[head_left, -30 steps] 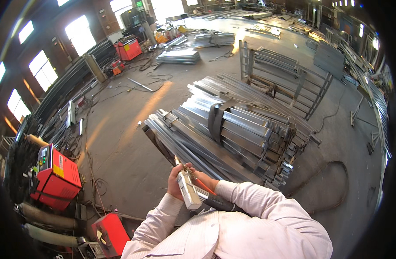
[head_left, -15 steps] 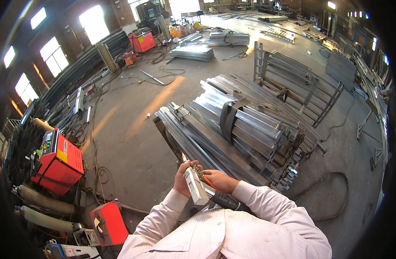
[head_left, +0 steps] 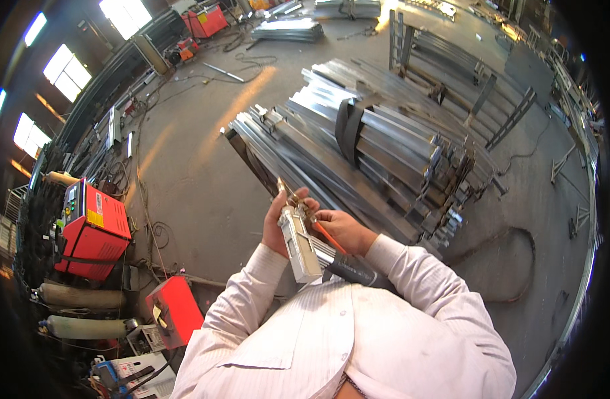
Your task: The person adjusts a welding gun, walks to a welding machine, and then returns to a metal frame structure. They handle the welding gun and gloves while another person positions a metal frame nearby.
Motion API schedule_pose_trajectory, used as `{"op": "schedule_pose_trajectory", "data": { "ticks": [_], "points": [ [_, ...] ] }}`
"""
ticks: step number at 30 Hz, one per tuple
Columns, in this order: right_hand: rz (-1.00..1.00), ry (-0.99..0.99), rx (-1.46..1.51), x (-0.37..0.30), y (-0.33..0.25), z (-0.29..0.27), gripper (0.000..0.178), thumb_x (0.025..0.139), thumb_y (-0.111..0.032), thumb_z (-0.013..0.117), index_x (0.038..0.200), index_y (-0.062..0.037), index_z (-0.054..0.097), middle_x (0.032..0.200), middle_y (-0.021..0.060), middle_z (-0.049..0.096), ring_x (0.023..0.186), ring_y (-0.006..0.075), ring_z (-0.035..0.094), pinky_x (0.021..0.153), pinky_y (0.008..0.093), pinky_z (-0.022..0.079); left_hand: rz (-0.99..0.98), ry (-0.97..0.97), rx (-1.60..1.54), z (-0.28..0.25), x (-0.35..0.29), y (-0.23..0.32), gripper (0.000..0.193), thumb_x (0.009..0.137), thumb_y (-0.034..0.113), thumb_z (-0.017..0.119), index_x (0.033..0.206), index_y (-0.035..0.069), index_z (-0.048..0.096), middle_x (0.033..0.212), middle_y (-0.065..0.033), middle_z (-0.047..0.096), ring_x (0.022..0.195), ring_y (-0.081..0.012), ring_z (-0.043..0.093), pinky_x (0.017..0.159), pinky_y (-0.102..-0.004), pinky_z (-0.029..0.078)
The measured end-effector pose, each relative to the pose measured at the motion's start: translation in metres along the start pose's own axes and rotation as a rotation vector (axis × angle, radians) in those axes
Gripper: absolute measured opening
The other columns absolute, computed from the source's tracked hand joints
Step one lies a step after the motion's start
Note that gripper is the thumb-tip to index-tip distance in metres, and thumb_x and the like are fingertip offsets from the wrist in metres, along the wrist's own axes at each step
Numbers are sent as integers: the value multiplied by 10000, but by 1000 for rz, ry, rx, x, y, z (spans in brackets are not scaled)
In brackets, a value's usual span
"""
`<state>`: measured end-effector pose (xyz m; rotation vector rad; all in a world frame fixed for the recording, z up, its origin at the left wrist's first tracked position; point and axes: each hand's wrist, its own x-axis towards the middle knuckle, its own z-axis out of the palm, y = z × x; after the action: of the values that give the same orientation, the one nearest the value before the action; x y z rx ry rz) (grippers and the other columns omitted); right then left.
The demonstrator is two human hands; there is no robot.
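Note:
Held before my chest is a silver, box-shaped welding gun (head_left: 300, 243) with a pointed brass-coloured tip, aimed away from me. My left hand (head_left: 274, 224) is closed around its front part, the thumb along the side. My right hand (head_left: 345, 231) is closed too, fingertips pinched at the gun's right side by small metal fittings. A thin orange-red tube (head_left: 329, 237) runs from those fingertips back beneath the hand; its ends are hidden. Under my right wrist a thick black sleeve (head_left: 351, 269) lies against my shirt.
Long metal profiles (head_left: 378, 153) lie stacked ahead, bound by a dark strap (head_left: 348, 130). A metal rack (head_left: 468, 86) stands beyond them. At left are a red machine (head_left: 95, 226), gas cylinders (head_left: 85, 326) and a red box (head_left: 175, 312). A hose (head_left: 532, 266) loops over the floor at right.
The view has tipped downward, so the floor, the metal stack and my hands all sit higher in the picture. Both hands keep nearly the same hold at the welding gun.

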<state>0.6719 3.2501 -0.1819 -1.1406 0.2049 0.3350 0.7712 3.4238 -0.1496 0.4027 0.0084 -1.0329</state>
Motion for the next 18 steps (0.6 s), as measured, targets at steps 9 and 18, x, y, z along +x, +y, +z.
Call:
{"op": "schedule_pose_trajectory", "data": {
  "ticks": [9,18],
  "points": [
    [17,92,-200,-38,-12,-18,296,1064,-226,643,1220,23,686,1000,72,763,849,135,711,786,295,571,35,-11,178,-13,-2,18,512,1124,486,525,1257,38,733,1224,-171,775,1088,-283,762,867,-439,665],
    [-197,188,-491,-101,-59,0,188,1075,-68,594,1212,41,662,911,66,741,773,115,689,721,282,570,96,-82,34,-10,-4,4,568,1155,498,417,1237,17,708,1089,-132,751,1095,-298,727,1113,-510,548]
  ]
}}
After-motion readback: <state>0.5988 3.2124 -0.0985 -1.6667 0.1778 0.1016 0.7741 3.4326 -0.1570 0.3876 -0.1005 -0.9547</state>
